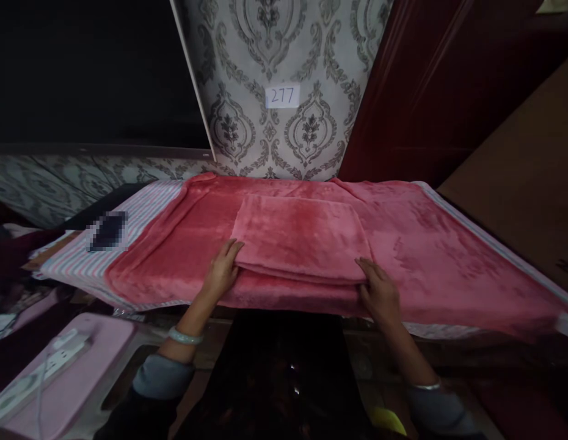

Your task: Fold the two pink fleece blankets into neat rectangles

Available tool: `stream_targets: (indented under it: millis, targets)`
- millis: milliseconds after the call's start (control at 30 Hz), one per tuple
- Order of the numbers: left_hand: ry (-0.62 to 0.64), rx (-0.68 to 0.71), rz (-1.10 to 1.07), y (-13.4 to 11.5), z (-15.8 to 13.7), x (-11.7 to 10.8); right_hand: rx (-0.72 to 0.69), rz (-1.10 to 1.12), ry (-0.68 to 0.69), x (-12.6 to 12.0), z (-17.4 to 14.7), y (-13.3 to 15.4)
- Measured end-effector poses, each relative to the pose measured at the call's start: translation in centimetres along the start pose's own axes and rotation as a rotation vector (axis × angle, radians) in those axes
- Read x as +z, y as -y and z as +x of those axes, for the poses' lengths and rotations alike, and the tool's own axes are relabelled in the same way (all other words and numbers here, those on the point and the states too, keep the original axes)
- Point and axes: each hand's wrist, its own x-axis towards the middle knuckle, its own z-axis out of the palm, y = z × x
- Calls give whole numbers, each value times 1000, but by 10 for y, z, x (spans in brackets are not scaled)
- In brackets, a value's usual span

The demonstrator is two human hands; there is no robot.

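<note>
A folded piece of pink plush fabric (302, 235) lies on a larger pink plush blanket (430, 244). At its near left corner, the fingers of my left hand (223, 269) are closed on the edge, with the thumb mostly hidden. My right hand (379, 290) grips the near right corner, its fingers curled over the fabric. Between my hands the front edge shows stacked layers, slightly raised at the front. The far edge rests flat on the blanket.
Striped cloth (77, 260) shows under the blanket at the left, with a dark pixelated object (109, 231) on it. A power strip (46, 370) rests on a pink stool (105, 333) at lower left. Behind are a large black screen (91, 73), patterned wall and a brown panel (517, 165).
</note>
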Motion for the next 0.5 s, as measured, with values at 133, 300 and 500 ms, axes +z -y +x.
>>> stream_targets:
  millis: [133, 300, 500]
  targets:
    - [-59, 22, 36, -5, 1, -23, -1, 3, -77, -18, 14, -3]
    - [-68, 75, 36, -1, -28, -12, -65, -45, -134, -19, -2, -8]
    - [-29, 94, -99, 8, -62, 4, -187, 12, -82, -12, -30, -22]
